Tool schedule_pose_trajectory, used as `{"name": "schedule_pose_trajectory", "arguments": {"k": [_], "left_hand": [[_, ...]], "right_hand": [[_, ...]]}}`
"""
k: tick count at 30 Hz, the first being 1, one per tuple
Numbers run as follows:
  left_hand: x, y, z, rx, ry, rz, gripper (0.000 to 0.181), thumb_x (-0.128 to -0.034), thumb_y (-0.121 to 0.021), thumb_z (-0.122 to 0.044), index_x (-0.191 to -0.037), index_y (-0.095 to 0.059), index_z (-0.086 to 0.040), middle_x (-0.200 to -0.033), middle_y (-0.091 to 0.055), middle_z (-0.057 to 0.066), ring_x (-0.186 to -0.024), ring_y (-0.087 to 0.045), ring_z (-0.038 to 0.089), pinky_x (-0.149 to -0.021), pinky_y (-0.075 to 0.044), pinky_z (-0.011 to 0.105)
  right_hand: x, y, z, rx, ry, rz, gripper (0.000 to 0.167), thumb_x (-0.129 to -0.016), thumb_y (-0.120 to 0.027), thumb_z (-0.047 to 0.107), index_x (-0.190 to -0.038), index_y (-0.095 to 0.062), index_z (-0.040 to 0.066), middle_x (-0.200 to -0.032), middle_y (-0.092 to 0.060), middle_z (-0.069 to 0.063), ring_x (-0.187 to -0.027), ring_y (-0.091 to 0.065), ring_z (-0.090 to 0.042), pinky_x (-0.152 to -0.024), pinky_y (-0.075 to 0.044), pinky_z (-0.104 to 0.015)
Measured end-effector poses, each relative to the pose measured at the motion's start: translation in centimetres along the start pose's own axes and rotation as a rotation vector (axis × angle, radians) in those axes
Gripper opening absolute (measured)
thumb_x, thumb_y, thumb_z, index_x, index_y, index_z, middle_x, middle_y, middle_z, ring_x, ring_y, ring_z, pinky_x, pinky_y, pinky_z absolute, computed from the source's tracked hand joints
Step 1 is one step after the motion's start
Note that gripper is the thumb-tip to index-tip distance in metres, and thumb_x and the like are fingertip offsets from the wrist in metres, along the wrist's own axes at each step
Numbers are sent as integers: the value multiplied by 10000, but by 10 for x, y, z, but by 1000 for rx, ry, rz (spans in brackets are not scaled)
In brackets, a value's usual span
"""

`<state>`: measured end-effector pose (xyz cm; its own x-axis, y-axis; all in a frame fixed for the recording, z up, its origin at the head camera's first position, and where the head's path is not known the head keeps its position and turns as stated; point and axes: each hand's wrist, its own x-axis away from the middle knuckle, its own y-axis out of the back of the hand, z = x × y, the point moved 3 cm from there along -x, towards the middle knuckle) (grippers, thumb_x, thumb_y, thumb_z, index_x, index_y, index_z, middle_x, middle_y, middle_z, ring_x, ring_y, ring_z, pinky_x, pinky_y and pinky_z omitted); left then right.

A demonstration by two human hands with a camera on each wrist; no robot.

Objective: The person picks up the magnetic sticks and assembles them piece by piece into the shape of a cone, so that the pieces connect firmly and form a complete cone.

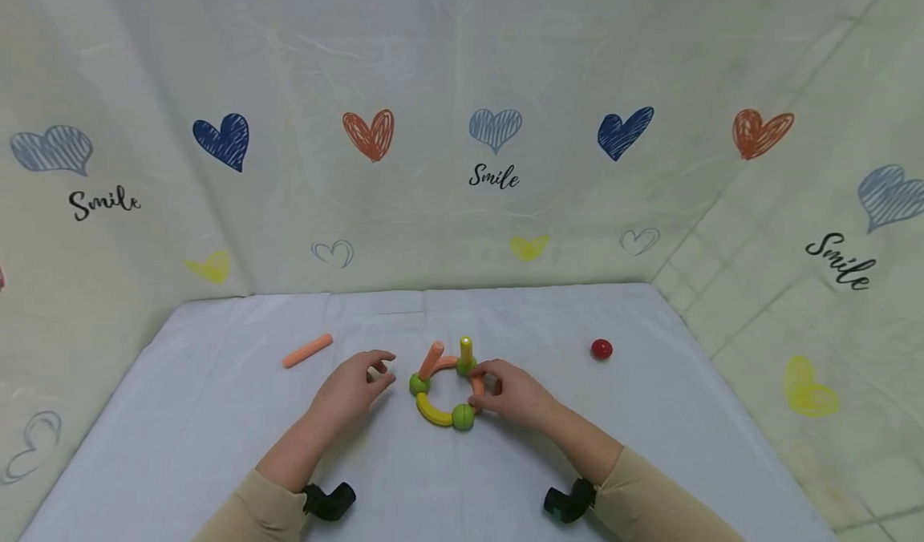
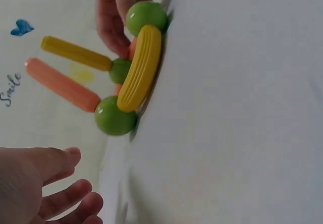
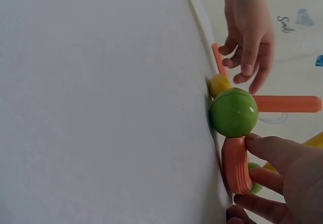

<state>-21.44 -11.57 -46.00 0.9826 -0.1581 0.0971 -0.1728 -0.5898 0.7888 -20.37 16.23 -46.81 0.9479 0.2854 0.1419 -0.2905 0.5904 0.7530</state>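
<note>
A ring of curved rods and green balls lies on the white table. Its parts include a yellow curved rod [image 2: 141,70], an orange curved rod [image 3: 236,164] and a front green ball [image 1: 463,417]. From the left green ball [image 2: 115,115] an orange straight rod [image 1: 431,360] rises at a tilt; a yellow straight rod [image 1: 465,351] stands on the far green ball [image 1: 467,366]. My right hand [image 1: 516,394] pinches the orange curved rod at the ring's right side. Left of the ring, apart from it, my left hand [image 1: 355,383] hovers with relaxed, loosely bent fingers, holding nothing.
A loose orange straight rod [image 1: 307,351] lies at the back left of the table. Toward the back right sits a red ball [image 1: 601,349]. Behind the table hangs a pale sheet [image 1: 419,213] printed with hearts.
</note>
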Motion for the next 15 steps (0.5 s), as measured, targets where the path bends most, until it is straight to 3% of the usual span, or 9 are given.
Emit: {"name": "schedule_pose_trajectory", "arguments": {"k": [7, 15], "left_hand": [[4, 37, 20, -48, -59, -72, 407, -938, -701, -247, -1332, -622, -181, -1142, -642, 8, -939, -609, 166, -698, -504, 332], [11, 77, 41, -107, -71, -135, 388, -952, -680, -218, -1324, -620, -125, -1093, -637, 29, -972, -595, 220, -787, -499, 407]], "right_hand": [[2, 2, -1, -16, -9, 8, 420, -851, -791, 346, -1228, -657, 220, -1031, -574, 39, -769, -504, -161, -605, -438, -298], [1, 0, -4, -14, 7, 17, 434, -850, -790, 358, -1238, -653, 222, -997, -568, 37, -773, -504, -164, -603, -434, -295]]}}
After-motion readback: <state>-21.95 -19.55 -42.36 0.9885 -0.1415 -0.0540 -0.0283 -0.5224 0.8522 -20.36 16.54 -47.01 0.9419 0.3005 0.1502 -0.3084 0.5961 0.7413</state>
